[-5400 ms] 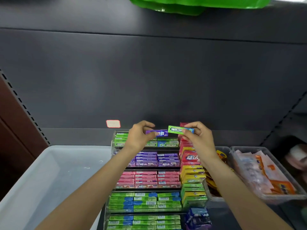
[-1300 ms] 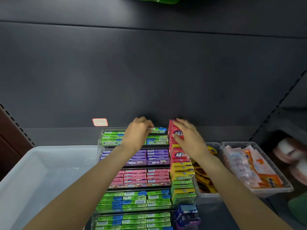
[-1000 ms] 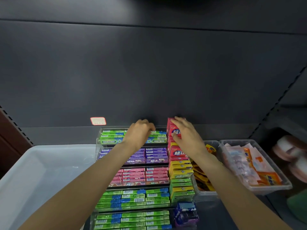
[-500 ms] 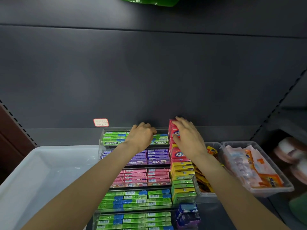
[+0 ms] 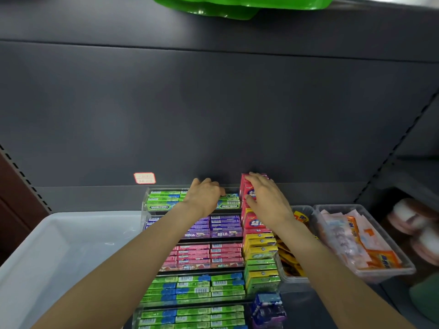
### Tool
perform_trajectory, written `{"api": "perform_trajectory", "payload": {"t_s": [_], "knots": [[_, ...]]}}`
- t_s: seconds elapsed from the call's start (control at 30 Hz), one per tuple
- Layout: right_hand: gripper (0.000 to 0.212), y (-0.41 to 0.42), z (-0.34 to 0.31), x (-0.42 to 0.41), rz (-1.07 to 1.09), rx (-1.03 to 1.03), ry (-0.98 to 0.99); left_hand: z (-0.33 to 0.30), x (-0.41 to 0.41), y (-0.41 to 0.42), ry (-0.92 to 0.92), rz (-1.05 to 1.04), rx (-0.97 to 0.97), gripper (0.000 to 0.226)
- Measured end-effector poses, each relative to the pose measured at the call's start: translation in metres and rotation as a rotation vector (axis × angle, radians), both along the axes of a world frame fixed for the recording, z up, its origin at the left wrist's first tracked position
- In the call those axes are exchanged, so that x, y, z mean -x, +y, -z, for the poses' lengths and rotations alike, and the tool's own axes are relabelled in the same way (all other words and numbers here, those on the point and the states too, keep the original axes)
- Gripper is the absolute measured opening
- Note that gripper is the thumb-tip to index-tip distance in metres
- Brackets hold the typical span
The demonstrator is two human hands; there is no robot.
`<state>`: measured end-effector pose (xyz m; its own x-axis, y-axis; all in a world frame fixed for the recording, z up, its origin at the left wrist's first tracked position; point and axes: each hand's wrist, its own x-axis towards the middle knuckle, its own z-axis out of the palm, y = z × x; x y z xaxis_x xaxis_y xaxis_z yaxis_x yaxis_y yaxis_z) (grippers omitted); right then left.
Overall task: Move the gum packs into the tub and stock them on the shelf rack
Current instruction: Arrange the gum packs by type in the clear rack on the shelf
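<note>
Green gum packs (image 5: 164, 200) fill the rack's (image 5: 145, 207) top tier, left hand (image 5: 204, 198) curled down over them, can't tell if it's gripping one. Right hand (image 5: 266, 198) lies flat on the red boxes (image 5: 247, 186). White tub (image 5: 59, 252) sits just left.

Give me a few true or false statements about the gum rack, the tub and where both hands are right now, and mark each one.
1. The left hand rests on the green Doublemint gum packs in the top tier of the clear plastic shelf rack. True.
2. The right hand is inside the white plastic tub. False: it lies on the red gum boxes at the top of the rack's right column.
3. The purple gum packs sit one tier below the green top tier. True.
4. The white tub stands right of the rack. False: it stands to the left.
5. The tub is full of gum packs. False: no packs show in it.
</note>
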<state>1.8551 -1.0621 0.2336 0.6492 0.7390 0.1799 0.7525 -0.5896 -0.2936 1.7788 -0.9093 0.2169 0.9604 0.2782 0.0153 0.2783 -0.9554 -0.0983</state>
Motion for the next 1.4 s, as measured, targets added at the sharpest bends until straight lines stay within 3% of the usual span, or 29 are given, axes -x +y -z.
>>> {"api": "perform_trajectory", "payload": {"t_s": [0.43, 0.9, 1.13, 1.4], "knots": [[0.061, 0.000, 0.000, -0.003, -0.012, 0.011, 0.029, -0.001, -0.004, -0.003, 0.032, -0.041, 0.093, 0.047], [0.060, 0.000, 0.002, -0.004, -0.036, 0.004, 0.020, 0.009, -0.002, -0.009, -0.061, -0.095, 0.043, 0.053], [0.060, -0.003, 0.001, -0.002, -0.037, -0.001, 0.021, 0.009, -0.005, -0.012, -0.090, -0.140, 0.108, 0.050], [0.061, -0.002, 0.002, -0.001, -0.035, -0.008, 0.019, 0.004, 0.000, -0.014, -0.155, -0.049, 0.141, 0.050]]}}
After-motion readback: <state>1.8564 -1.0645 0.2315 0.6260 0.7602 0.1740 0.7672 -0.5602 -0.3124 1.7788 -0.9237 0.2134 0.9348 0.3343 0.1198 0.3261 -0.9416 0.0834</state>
